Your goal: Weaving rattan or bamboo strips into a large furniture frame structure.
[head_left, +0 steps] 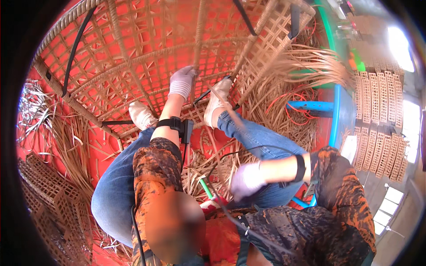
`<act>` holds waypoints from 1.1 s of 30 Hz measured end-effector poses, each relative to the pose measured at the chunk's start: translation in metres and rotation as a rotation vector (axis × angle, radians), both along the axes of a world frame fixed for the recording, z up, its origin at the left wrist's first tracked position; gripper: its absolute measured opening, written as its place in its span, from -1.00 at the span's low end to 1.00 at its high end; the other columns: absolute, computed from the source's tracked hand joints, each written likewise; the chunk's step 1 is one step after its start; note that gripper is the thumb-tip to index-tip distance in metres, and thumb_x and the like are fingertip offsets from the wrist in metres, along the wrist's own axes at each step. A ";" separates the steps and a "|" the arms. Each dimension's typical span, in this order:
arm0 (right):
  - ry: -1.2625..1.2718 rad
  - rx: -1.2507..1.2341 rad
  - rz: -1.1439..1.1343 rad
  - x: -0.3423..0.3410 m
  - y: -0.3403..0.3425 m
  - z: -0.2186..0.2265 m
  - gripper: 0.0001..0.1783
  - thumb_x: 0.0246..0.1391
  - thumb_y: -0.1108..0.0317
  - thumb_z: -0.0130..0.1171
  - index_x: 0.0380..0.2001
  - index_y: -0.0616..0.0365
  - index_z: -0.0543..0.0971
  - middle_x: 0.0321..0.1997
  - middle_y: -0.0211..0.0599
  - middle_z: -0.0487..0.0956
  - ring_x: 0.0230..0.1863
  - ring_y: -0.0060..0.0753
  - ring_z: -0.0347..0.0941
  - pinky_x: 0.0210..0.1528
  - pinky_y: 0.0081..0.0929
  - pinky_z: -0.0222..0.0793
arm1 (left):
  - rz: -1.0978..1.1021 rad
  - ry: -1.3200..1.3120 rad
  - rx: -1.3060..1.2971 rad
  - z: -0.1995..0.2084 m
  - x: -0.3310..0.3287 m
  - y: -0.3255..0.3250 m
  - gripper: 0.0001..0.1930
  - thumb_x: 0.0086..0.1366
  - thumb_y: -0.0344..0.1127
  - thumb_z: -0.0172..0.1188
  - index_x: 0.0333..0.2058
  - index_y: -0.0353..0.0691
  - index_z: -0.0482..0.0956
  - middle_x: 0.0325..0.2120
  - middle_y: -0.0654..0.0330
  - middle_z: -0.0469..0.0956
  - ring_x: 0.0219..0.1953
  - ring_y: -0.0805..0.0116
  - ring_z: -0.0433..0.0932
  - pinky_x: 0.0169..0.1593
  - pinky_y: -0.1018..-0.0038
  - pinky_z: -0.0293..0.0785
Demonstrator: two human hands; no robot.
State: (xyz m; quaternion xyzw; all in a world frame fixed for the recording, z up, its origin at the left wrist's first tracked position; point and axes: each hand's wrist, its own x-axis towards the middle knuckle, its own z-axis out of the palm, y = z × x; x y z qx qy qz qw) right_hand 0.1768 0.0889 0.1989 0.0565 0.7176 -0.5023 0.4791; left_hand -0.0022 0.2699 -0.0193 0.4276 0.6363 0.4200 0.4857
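Note:
A large woven wicker frame (pixel 173 49) with wrapped ribs leans in front of me, across the upper left and middle. My left hand (pixel 181 82), in a pale glove, reaches to its lower middle. Its fingers are closed at an upright rib there. Lower right, above my thigh, is my gloved right hand (pixel 249 181), smeared by motion, so its fingers are unclear. A thin tan strip (pixel 213 144) runs from below the left hand down toward the right one. Beside the right hand, a green-handled tool (pixel 206 188) lies partly hidden near my lap.
Loose tan strips (pixel 262 95) heap on the red floor (pixel 100 153) to the right, with more at the left. A blue metal stand (pixel 336 116) is at the right. Woven panels (pixel 379 97) stack behind it; other woven pieces (pixel 55 195) lie lower left. My shoes (pixel 217 101) touch the frame's lower area.

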 end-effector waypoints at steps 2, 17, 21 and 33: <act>0.389 0.328 -0.128 0.027 0.059 -0.057 -0.75 0.01 0.22 0.05 -0.43 0.17 0.60 -0.38 -0.02 0.60 -0.35 -0.01 0.55 -0.29 -0.09 0.46 | 0.003 -0.319 -0.134 -0.001 0.011 0.009 -0.72 0.24 -0.22 0.15 -0.13 -0.21 0.62 -0.35 0.22 0.64 -0.32 0.52 0.57 -0.32 0.56 0.47; 0.115 0.846 -1.081 0.021 0.243 -0.138 -0.58 0.07 0.12 0.09 -0.02 0.02 0.53 -0.07 -0.07 0.58 -0.01 -0.14 0.50 0.08 -0.35 0.36 | 0.042 -0.268 -0.414 -0.032 0.011 0.034 -0.60 0.25 -0.05 0.14 -0.19 -0.31 0.62 -0.40 0.19 0.63 -0.52 0.42 0.52 -0.54 0.48 0.37; 0.278 0.668 -1.237 -0.014 0.249 -0.142 -0.56 0.09 0.17 0.07 0.06 -0.03 0.45 -0.14 -0.10 0.60 -0.06 -0.14 0.52 0.01 -0.31 0.39 | 0.014 -0.310 -0.467 -0.046 0.016 0.046 -0.62 0.25 -0.02 0.14 -0.26 -0.28 0.63 -0.50 0.20 0.60 -0.65 0.40 0.44 -0.64 0.46 0.26; 0.050 0.933 -0.654 -0.042 0.265 -0.118 -0.56 0.15 0.00 -0.03 0.05 -0.11 0.44 -0.01 -0.13 0.54 0.05 -0.04 0.43 0.09 -0.16 0.32 | -0.143 -0.112 -0.616 -0.014 0.003 0.048 -0.46 0.18 0.22 0.04 -0.39 -0.20 0.65 -0.61 0.20 0.55 -0.59 0.34 0.52 -0.44 0.36 0.43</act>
